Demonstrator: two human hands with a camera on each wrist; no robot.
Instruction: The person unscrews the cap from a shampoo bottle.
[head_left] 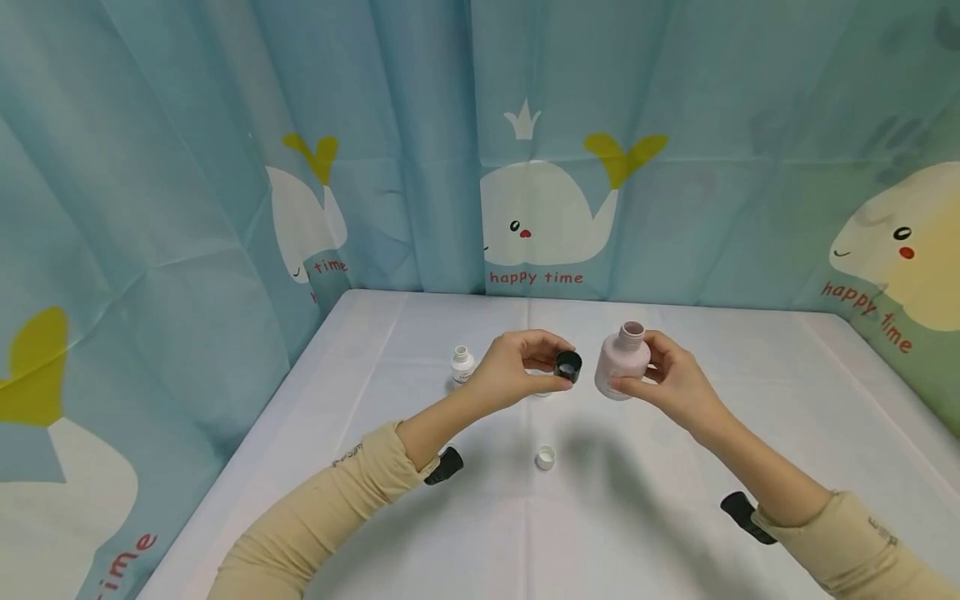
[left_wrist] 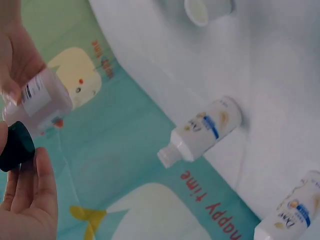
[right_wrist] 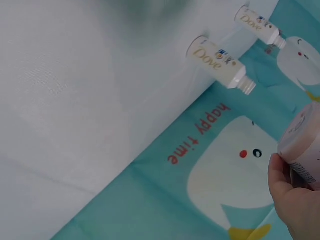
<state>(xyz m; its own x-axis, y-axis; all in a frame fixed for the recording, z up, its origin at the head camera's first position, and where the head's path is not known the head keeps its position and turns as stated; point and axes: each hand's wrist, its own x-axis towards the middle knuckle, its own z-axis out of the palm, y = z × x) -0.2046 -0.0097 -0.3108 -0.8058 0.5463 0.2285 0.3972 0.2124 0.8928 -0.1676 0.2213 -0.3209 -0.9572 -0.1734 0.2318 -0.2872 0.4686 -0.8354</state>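
Between thumb and fingers, my left hand [head_left: 517, 367] pinches a black cap [head_left: 568, 366], its hollow side turned toward the head camera. My right hand [head_left: 675, 383] grips a pale pink bottle [head_left: 622, 365] by its side, with the neck uncapped and pointing up. Cap and bottle are held above the table at about the same height, a small gap between them in the head view. In the left wrist view the black cap [left_wrist: 17, 146] overlaps the lower end of the pink bottle [left_wrist: 42, 100]. The right wrist view shows the bottle's base [right_wrist: 295, 142] and my fingers around it.
Two white Dove bottles without caps stand on the table [head_left: 750, 392]: one white bottle [head_left: 462, 364] shows left of my left hand, the other [right_wrist: 217, 61] in the right wrist view. A white cap [head_left: 545, 457] lies nearer me. A printed curtain [head_left: 420, 217] hangs behind.
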